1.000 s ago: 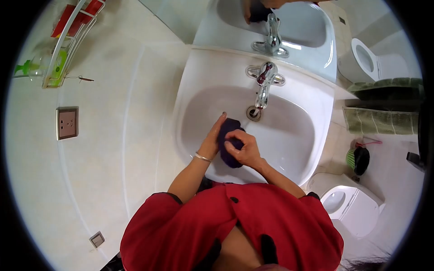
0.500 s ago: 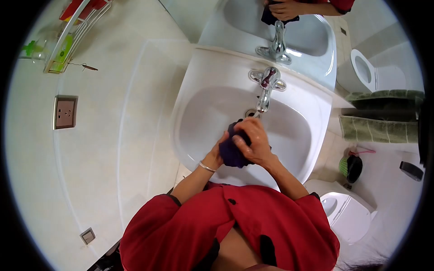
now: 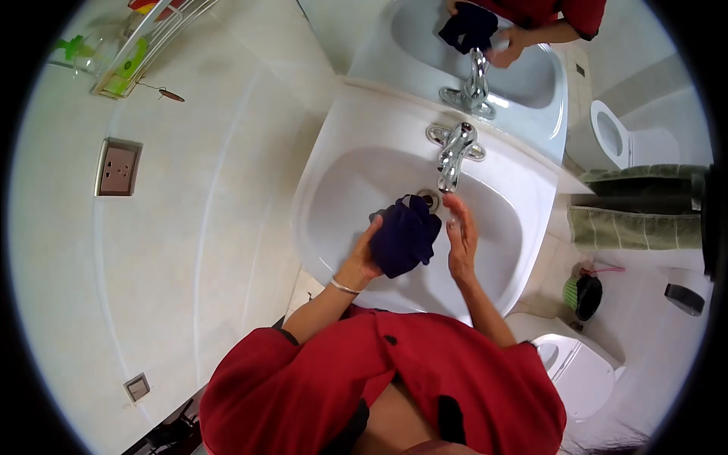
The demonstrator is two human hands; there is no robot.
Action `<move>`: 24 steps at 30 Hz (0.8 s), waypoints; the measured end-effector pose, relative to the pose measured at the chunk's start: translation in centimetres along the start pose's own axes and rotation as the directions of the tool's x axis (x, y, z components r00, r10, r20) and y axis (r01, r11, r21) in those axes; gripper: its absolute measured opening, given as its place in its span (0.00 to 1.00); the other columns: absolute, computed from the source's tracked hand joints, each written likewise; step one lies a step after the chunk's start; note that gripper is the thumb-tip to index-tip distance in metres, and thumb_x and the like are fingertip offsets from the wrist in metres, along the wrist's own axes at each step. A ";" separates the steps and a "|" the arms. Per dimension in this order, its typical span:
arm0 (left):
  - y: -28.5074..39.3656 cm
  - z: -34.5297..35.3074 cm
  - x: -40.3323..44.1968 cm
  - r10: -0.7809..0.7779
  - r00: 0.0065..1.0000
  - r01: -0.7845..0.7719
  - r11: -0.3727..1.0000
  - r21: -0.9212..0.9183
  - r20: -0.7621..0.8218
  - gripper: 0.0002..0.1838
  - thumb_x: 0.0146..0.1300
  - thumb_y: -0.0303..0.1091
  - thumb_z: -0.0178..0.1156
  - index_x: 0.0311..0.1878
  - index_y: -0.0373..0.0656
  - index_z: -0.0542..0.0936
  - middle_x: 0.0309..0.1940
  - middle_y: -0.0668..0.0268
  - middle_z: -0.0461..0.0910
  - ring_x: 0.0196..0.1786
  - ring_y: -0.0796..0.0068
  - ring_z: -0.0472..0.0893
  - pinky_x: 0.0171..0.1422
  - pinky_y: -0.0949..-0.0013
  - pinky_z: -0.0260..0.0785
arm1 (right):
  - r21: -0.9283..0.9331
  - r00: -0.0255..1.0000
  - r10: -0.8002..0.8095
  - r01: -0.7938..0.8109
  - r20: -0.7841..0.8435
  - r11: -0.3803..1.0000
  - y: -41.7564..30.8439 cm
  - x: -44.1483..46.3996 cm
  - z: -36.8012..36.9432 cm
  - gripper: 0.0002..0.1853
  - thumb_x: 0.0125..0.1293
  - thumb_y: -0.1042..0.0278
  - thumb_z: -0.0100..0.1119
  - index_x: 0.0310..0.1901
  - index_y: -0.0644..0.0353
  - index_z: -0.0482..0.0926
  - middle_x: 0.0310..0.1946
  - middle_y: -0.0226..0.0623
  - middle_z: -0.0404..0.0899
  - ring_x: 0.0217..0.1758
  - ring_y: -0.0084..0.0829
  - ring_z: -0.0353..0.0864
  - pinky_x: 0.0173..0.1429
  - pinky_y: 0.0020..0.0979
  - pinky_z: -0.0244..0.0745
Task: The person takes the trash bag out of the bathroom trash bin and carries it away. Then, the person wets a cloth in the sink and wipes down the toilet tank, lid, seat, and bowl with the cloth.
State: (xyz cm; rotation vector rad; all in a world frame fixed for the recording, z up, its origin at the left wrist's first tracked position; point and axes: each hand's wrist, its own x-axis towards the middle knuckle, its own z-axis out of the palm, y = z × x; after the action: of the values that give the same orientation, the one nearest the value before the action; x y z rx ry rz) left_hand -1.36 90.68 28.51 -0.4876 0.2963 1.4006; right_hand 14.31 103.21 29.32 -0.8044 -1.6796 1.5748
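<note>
So there's a white sink [image 3: 334, 182] spread out under both sets of fingers. The bunched-up dark purple cloth [image 3: 406, 239] is over the basin, clamped in the fingers of the left hand [image 3: 364, 256]. Right hand [image 3: 462, 246] isn't gripping anything, fingers stretched out loosely. Chrome faucet [image 3: 456, 152] is right at those fingertips, can't tell if they touch. Silver bracelet's [image 3: 345, 287] behind the left fingers.

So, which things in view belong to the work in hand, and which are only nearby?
In the work:
- dark purple cloth, held in the left hand
- right hand, open, close to the faucet
- sink, below both hands

Only nearby:
- green towel
- wall socket
- toilet
</note>
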 end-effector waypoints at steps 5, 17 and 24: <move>-2.3 -0.4 1.5 -0.006 0.971 0.107 0.905 0.411 -0.239 0.25 0.56 0.44 0.69 0.54 0.44 0.76 0.46 0.68 0.81 0.47 0.75 0.81 0.56 0.68 0.75 | 0.521 0.758 0.649 -0.579 0.061 0.628 3.6 -3.6 3.5 0.26 0.65 0.53 0.61 0.56 0.66 0.73 0.48 0.33 0.77 0.51 0.24 0.74 0.55 0.26 0.70; -1.8 1.4 -0.3 -0.153 0.987 0.160 0.916 0.367 -0.050 0.23 0.57 0.33 0.64 0.56 0.40 0.73 0.42 0.60 0.80 0.45 0.68 0.80 0.58 0.55 0.72 | 0.634 0.710 0.414 -0.700 0.570 0.328 2.5 1.6 3.7 0.39 0.63 0.28 0.43 0.64 0.52 0.64 0.57 0.46 0.69 0.62 0.49 0.69 0.65 0.52 0.65; -3.4 0.5 0.1 0.116 0.984 -0.101 0.988 -0.114 0.138 0.34 0.61 0.41 0.61 0.68 0.49 0.61 0.54 0.56 0.69 0.50 0.63 0.73 0.46 0.57 0.73 | 0.793 0.794 0.065 -0.608 0.605 0.045 2.2 1.5 7.9 0.38 0.59 0.29 0.49 0.64 0.45 0.63 0.56 0.45 0.68 0.61 0.54 0.66 0.59 0.63 0.66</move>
State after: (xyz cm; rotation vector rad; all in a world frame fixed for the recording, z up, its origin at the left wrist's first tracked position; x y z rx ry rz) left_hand 1.95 90.65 29.42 -0.4596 0.1325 1.5555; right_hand 6.91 100.13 27.01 -0.0619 -0.1497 2.8251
